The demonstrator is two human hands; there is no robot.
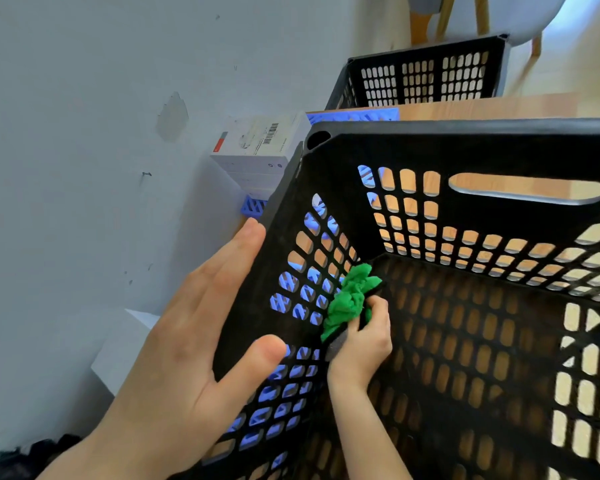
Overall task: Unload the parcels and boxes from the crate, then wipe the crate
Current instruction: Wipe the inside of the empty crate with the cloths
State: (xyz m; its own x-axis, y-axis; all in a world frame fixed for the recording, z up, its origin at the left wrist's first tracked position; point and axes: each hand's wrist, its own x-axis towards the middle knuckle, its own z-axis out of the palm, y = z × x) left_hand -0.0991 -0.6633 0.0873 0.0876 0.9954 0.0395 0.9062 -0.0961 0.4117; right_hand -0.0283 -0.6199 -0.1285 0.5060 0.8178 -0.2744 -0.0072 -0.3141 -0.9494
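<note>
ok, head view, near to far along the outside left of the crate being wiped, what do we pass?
Left hand gripping the crate wall → stack of white boxes → second black crate → chair.

I note a wooden table (499, 107). The black crate (465, 147) stands on it, with a blue lattice panel (354, 116) just beside at eleven o'clock.
</note>
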